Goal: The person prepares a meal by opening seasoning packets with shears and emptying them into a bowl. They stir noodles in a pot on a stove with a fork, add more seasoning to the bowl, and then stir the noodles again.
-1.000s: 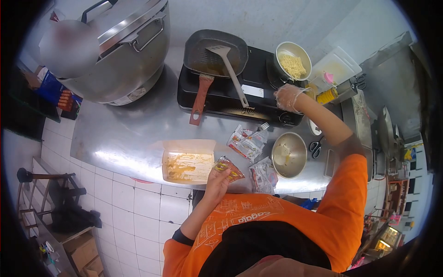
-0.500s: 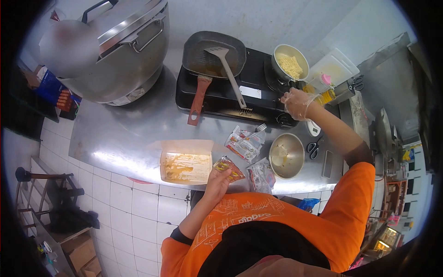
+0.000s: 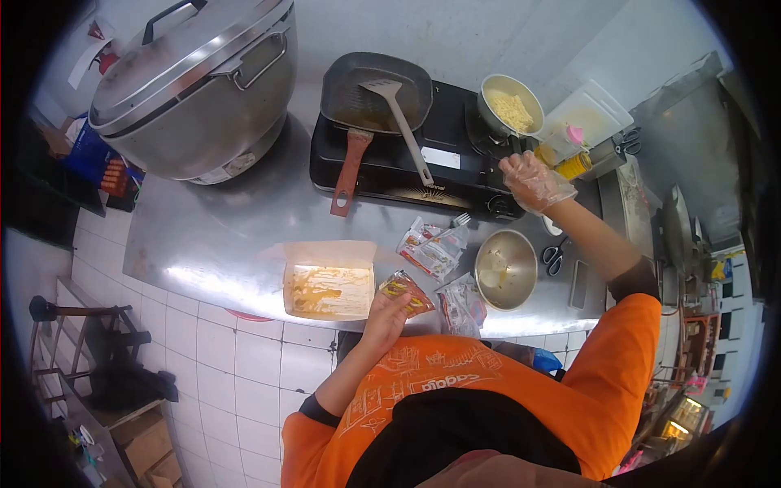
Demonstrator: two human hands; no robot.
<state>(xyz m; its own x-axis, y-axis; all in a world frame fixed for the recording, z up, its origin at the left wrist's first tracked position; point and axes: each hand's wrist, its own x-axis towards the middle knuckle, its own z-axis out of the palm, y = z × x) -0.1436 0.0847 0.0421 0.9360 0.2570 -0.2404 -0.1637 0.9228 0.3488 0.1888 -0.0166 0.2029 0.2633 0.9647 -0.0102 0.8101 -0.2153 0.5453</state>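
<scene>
My left hand (image 3: 386,319), bare, pinches a red and yellow sauce sachet (image 3: 409,294) near the counter's front edge. The sachet is beside an open paper food box (image 3: 329,291) with orange sauce smeared inside. In a clear plastic glove, my right hand (image 3: 533,180) is closed around the handle of a small saucepan (image 3: 494,91). Pale yellow noodles (image 3: 512,112) lie in that pan, at the right burner. Torn seasoning packets (image 3: 433,250) with a fork (image 3: 461,221) lie between my hands, close to a steel bowl (image 3: 525,272) holding something whitish.
A black gas stove (image 3: 382,175) carries a square grill pan (image 3: 338,93) with a spatula (image 3: 400,122) resting across it. A large steel pot (image 3: 220,98) stands left. Scissors (image 3: 554,259), a yellow-labelled container (image 3: 574,166) and a white tray (image 3: 598,114) are at right.
My right hand has shifted slightly right and turned at the wrist, still at the saucepan handle. The sachet in my left hand has tilted a little. The view has moved slightly.
</scene>
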